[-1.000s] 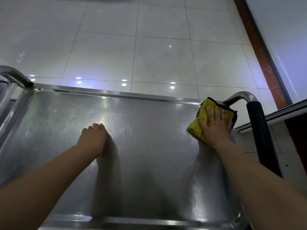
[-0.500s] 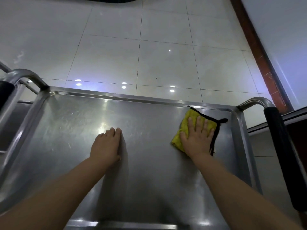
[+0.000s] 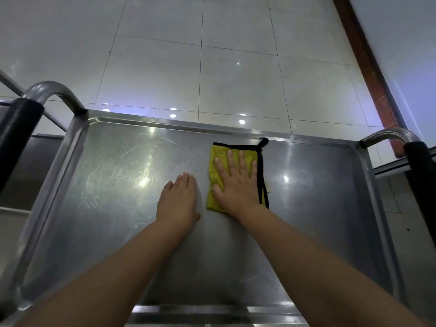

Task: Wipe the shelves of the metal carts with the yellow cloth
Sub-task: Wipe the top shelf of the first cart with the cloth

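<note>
Left hand point(image 3: 178, 199) lies flat, fingers straight and together, palm down on one metal cart shelf point(image 3: 318, 208). Just to its right, right hand point(image 3: 236, 182) presses flat with fingers spread on one yellow cloth point(image 3: 215, 166), black-edged, near the shelf's far rim. Two black-sleeved handles flank the hands: one far left point(image 3: 18, 128), one far right point(image 3: 422, 166).
</note>
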The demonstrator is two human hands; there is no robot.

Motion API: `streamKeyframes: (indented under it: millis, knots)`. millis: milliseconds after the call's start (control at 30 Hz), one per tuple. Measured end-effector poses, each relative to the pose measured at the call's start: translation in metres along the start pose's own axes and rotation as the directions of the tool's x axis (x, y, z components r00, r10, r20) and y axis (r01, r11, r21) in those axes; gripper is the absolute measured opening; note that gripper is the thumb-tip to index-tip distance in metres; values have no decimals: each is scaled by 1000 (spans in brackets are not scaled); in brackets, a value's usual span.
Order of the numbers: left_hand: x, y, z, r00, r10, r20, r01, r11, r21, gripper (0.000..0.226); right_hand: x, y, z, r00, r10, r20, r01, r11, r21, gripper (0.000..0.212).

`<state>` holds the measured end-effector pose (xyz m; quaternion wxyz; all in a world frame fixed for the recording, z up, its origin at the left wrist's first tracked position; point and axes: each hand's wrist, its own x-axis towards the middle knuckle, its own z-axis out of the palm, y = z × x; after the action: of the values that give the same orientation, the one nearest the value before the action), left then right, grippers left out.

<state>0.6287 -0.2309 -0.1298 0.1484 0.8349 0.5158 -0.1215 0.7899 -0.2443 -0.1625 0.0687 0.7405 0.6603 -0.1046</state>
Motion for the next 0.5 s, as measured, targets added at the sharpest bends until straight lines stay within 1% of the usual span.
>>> streamKeyframes:
  millis: [67, 167, 267, 400, 500]
  knots:
    - [-1, -1, 1, 1000, 6, 11, -6, 1000, 4, 93, -5, -6, 2, 997, -75, 7, 75, 997, -3, 80]
    - [-3, -1, 1, 999, -7, 43, 7, 1000, 4, 96, -17, -8, 7, 983, -181, -24, 181, 983, 13, 74]
    - [-7, 1, -1, 998, -25, 62, 25, 1000, 4, 96, -28, -1, 10, 966, -254, -39, 254, 967, 16, 71]
    - [-11, 9, -7, 994, -55, 96, 51, 998, 42, 91, -39, 21, 11, 955, -290, -64, 293, 956, 26, 70]
    - [-11, 24, -14, 991, -107, 77, 95, 985, 145, 82, -50, 46, 11, 963, -250, -99, 256, 965, 60, 69]
